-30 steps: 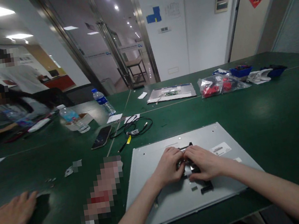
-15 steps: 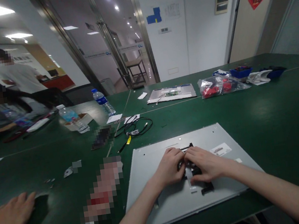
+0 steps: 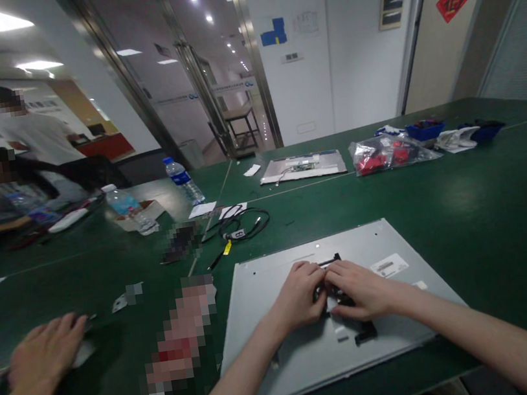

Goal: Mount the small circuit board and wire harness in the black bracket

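Observation:
A flat grey metal panel (image 3: 287, 364), like the back of a display screen, lies in front of me. Both my hands meet over its middle. My left hand (image 3: 301, 293) has curled fingers at the left of a black part (image 3: 347, 299). Coming from the other side, my right hand (image 3: 367, 287) bends its fingers over the same part. The fingertips hide most of it, so its exact kind is unclear. Below them a whitish flat strip (image 3: 339, 329) hangs down the panel, beside a black end piece (image 3: 366, 333). A white label (image 3: 389, 265) is stuck to the right.
A co-worker's hand (image 3: 52, 348) is on the green table (image 3: 500, 210) at left. Beyond the panel lie a coiled black cable (image 3: 260, 224), a second panel (image 3: 303, 166) and a plastic bag with red items (image 3: 389, 152). Two bottles (image 3: 184, 181) stand further left.
My hands stay in nearly the same place; the right thumb has shifted slightly, showing more of the whitish strip. The co-worker's hand has moved right and away from me.

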The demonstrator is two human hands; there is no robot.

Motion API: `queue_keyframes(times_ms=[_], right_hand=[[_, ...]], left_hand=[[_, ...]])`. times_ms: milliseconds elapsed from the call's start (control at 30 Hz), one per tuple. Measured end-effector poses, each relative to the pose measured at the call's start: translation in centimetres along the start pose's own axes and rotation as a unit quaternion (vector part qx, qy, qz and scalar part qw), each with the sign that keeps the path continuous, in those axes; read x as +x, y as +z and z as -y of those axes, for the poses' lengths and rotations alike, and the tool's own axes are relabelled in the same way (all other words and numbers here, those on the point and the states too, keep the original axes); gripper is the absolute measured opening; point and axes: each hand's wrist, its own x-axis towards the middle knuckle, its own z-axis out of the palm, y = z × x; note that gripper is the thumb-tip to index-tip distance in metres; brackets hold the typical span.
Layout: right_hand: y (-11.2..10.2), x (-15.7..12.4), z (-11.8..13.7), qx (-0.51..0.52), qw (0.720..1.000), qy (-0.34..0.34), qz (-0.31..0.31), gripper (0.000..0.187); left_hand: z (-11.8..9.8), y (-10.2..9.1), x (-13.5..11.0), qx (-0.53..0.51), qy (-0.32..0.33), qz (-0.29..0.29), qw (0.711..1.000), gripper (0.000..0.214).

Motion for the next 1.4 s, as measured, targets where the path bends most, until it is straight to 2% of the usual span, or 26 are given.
queue_keyframes(times_ms=[500,900,1200,1400], right_hand=[[0.0,-0.2,-0.3,-0.002,1.0,-0.004,0.001,0.038],[-0.4,-0.2,0.0,-0.054,0.998,-0.013,-0.003,0.038],[-0.3,-0.3,-0.1,-0.05,0.999,-0.012,-0.004,0.037],[-0.2,-0.2,-0.1,-0.026,1.0,-0.012,-0.012,0.034]], left_hand=[[0.0,-0.3,0.3,-0.019,-0.007,0.0,1.0,0.005],[0.0,-0.3,0.1,0.009,0.013,-0.002,1.0,0.007],[-0.7,-1.4,0.0,0.026,0.036,0.013,0.999,0.016],[-1.1,-1.7,0.0,0.012,0.028,0.027,0.999,0.031]])
